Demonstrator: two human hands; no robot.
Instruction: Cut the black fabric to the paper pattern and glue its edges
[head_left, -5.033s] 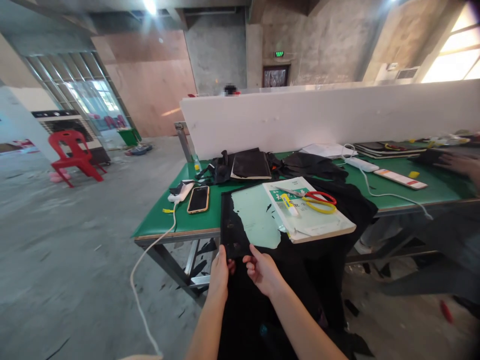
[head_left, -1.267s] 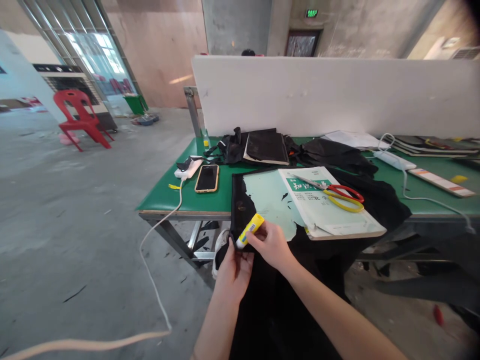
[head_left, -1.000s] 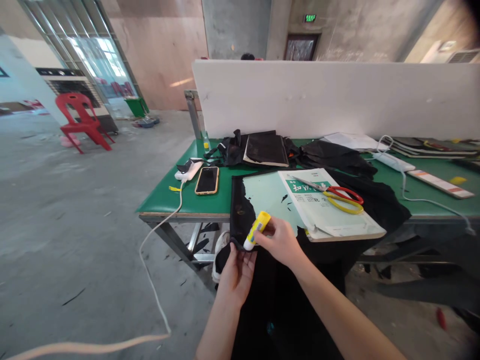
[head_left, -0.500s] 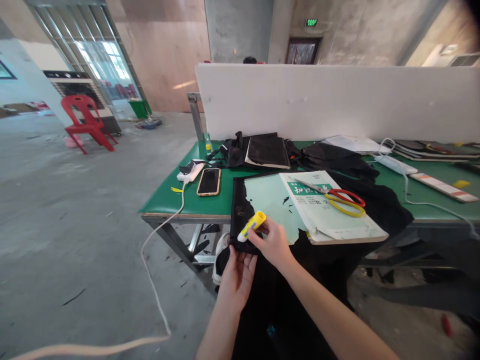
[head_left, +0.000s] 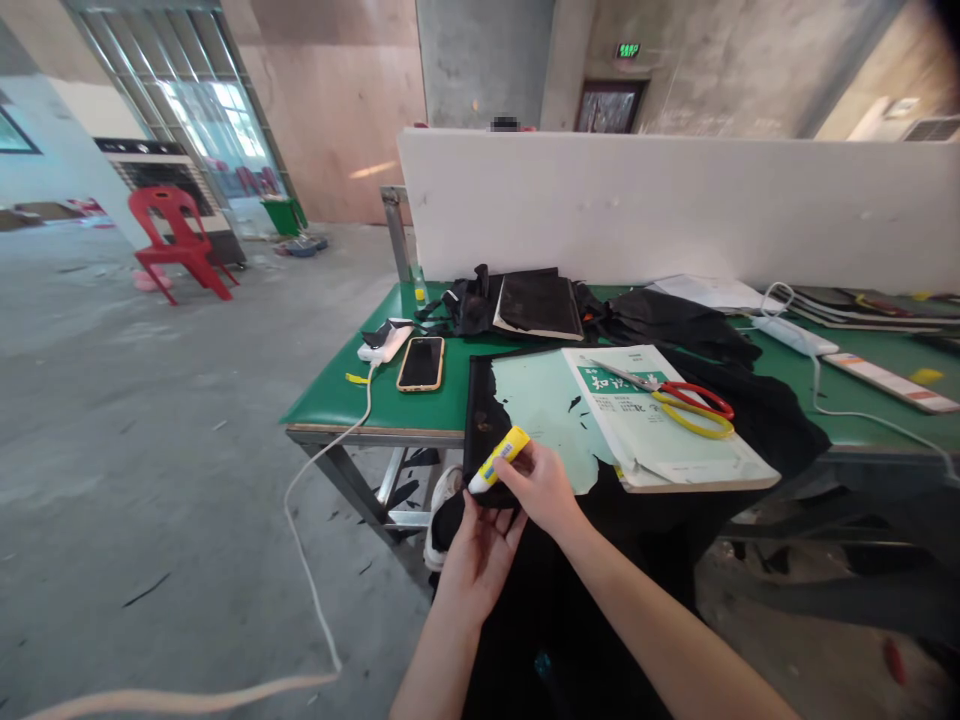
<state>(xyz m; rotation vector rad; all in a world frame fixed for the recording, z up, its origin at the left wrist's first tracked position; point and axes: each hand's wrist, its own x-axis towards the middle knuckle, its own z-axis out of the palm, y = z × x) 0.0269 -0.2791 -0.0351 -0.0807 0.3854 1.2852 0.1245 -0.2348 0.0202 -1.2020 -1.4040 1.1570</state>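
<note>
My right hand (head_left: 541, 486) grips a yellow and white glue stick (head_left: 498, 460), tilted with its white end down against the black fabric (head_left: 484, 428). Below that end, my left hand (head_left: 486, 545) holds the fabric's near corner, thumb on top and fingers underneath. The black fabric borders a pale green sheet (head_left: 536, 395) with ragged dark edges. On the sheet's right side lies a white and green book (head_left: 675, 455), and scissors (head_left: 694, 402) with red and yellow handles rest on it.
A phone (head_left: 421, 364) and a white power strip (head_left: 385, 342) sit at the left of the green table (head_left: 330, 395). Behind are a black-covered book (head_left: 538, 305) and dark cloth (head_left: 675, 320). A white partition (head_left: 637, 205) stands at the back. A white cable (head_left: 300, 540) trails to the floor.
The glue stick's white end has shifted slightly left and down along the fabric's near corner. My left hand still supports that corner, and the view has shifted slightly.
</note>
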